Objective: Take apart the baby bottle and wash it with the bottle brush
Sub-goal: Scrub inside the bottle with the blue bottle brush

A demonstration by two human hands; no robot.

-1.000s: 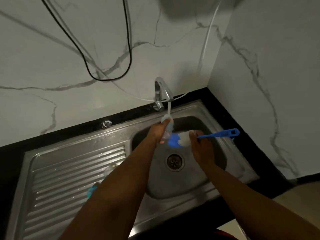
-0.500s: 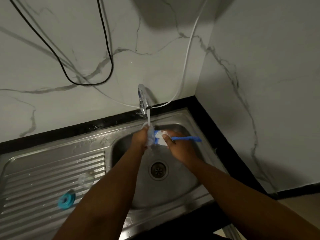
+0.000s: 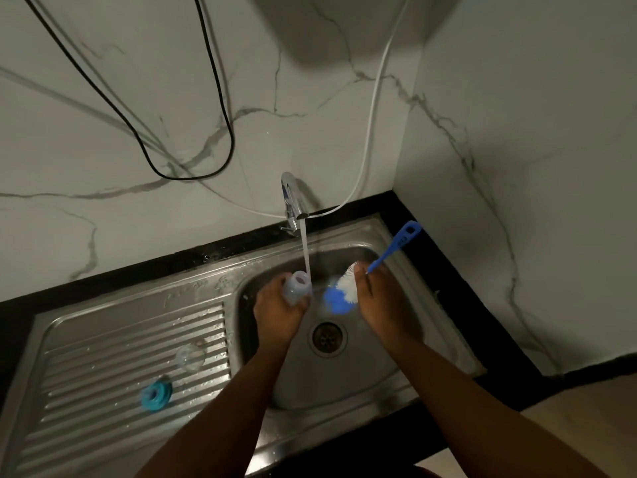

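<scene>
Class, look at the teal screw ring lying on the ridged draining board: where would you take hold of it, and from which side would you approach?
Grip the teal screw ring by its outer rim, coming from above with fingers on opposite edges. It looks propped at a tilt on the draining board, with its centre hole showing, so the rim is probably the most exposed part. The clear dome-shaped piece lies apart from it, leaving room around it.

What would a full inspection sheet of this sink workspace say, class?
Surface: wet steel sink with ribbed drainboard.
Job's things: bottle under running tap; bottle brush outside it; blue ring and clear teat on drainboard.
Clutter: nothing seen.
Grippers: left hand holds bottle; right hand holds brush.
Cables: black cable and white hose on wall.
Surroundings: marble-look walls, black counter edge.
</scene>
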